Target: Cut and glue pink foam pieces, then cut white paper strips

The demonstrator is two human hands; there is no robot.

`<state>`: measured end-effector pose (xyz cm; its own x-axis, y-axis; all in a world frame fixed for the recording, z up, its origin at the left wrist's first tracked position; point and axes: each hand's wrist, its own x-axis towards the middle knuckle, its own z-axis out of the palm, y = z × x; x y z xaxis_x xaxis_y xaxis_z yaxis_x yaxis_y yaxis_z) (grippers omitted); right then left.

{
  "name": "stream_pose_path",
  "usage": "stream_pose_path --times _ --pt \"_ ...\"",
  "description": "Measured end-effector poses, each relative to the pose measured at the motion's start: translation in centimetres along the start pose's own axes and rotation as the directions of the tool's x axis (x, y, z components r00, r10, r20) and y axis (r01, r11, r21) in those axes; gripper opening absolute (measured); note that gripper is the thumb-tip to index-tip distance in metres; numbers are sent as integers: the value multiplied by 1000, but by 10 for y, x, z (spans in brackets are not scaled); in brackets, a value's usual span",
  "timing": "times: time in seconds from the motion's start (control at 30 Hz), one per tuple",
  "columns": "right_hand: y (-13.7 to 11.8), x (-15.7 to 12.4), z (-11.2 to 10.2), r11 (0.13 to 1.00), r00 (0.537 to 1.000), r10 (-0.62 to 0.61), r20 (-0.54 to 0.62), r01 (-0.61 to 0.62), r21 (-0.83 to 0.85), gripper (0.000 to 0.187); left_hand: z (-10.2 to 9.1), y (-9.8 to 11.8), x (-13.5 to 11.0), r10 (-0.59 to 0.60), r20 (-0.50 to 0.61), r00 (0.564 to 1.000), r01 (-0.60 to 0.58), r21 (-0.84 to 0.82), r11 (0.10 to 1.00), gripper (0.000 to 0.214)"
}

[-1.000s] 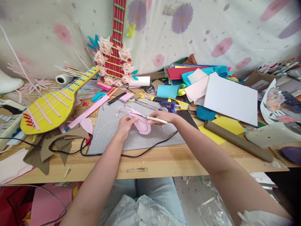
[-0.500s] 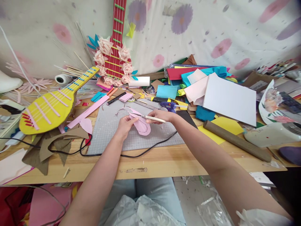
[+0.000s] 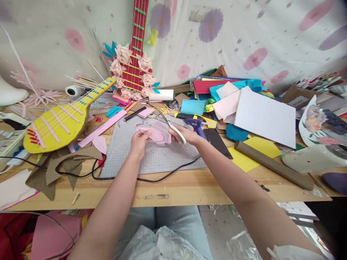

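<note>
Between the thumb and fingers of my left hand (image 3: 140,143) is a pink paper piece (image 3: 157,135) with a rounded outline drawn on it. My right hand (image 3: 187,135) grips a pair of scissors with pale handles (image 3: 177,133); the blades point up and away to the left, apart from the drawn outline. Both hands are over a grey cutting mat (image 3: 159,164). Thin paper offcuts lie on the mat around the pink piece. Just beyond my right hand lies a blue glue gun (image 3: 196,124), and a black phone (image 3: 217,143) rests to its right.
A yellow paper lute (image 3: 56,126) lies at left, and a red paper guitar with pink flowers (image 3: 132,72) leans at the back. A black cable (image 3: 162,179) crosses the mat's front. Coloured sheets, a white board (image 3: 265,117) and a brown roll (image 3: 272,164) occupy the right.
The scissors have come away from the pink paper and swung to point upward. My left hand has turned the pink paper so it lies more sideways. My right hand has shifted slightly.
</note>
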<state>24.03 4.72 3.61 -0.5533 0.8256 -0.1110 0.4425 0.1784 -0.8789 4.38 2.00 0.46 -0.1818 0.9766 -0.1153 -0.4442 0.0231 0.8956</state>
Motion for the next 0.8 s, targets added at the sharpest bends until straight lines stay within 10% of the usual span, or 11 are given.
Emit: stream_pose_path --times 0.17,0.6,0.8 --pt "14 12 14 997 971 64 -229 -53 55 41 -3 3 4 -5 -44 999 2 -63 998 31" --pt "21 22 29 980 937 -42 -347 107 169 33 -20 19 13 167 -101 981 -147 177 973 26" --pt "20 20 32 982 955 -87 -285 130 135 32 -9 35 12 192 371 909 -417 783 462 22"
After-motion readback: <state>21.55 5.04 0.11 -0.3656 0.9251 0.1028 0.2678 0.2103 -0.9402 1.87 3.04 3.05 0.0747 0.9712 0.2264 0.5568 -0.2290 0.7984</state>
